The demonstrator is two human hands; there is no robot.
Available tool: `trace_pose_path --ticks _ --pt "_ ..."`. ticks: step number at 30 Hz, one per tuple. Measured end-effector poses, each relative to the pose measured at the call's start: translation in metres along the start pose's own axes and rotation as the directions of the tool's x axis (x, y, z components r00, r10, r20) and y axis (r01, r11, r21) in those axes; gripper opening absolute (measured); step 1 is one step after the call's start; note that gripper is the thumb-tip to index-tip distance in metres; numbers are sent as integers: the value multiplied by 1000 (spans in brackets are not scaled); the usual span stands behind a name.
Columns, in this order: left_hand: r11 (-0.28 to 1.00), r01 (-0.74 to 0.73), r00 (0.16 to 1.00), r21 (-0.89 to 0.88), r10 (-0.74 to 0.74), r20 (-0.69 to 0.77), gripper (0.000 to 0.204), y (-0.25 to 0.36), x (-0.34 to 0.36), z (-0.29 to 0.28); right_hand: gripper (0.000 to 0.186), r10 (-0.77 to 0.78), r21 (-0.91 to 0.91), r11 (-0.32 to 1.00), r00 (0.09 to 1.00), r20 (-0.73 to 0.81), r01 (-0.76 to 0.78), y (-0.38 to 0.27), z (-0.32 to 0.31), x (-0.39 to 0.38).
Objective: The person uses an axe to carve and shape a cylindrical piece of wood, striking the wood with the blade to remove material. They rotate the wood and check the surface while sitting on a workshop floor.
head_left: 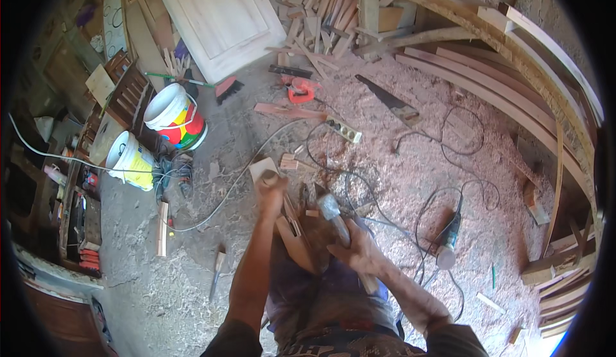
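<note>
My right hand (360,251) is wrapped round a hammer (330,208), whose metal head is raised in front of my lap. The hammer's handle runs down past my palm. My left hand (271,194) is closed round the upright handle of a tool, likely a chisel (269,177); its round top shows above the fist, and its blade is hidden. Under and beside this hand lies a wooden piece (296,248) with a narrow slot cut in it, reaching toward my lap. Small wood blocks (290,162) lie on the floor just beyond.
An angle grinder (451,235) with trailing cords rests at right. A handsaw (388,100) and a power strip (344,130) lie ahead among shavings. Two buckets (168,110) stand at left, near a second chisel-like tool (217,273). A panelled door (221,29) and stacked timber (494,87) lie farther off.
</note>
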State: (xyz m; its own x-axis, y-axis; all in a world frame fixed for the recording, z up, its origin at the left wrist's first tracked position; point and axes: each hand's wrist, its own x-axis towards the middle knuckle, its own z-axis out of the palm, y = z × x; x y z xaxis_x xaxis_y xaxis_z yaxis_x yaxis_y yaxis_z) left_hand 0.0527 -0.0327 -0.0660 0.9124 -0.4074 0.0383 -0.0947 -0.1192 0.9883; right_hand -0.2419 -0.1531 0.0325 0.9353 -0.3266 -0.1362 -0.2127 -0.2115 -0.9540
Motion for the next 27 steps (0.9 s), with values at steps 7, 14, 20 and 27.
trace_pose_path --ticks 7,14,20,27 --pt "835 -487 828 -257 535 166 19 131 -122 64 44 -104 84 990 983 -152 118 25 -19 -14" --pt "864 -168 910 -475 321 261 30 184 -127 94 53 -92 339 925 966 -243 173 24 -30 -10" --pt "297 -691 576 -659 777 -254 72 250 -191 59 47 -311 -206 950 731 -607 234 263 -68 -11" --pt "20 -702 458 -712 778 -430 66 276 -208 27 43 -32 -543 837 985 -169 -66 176 -9 -39"
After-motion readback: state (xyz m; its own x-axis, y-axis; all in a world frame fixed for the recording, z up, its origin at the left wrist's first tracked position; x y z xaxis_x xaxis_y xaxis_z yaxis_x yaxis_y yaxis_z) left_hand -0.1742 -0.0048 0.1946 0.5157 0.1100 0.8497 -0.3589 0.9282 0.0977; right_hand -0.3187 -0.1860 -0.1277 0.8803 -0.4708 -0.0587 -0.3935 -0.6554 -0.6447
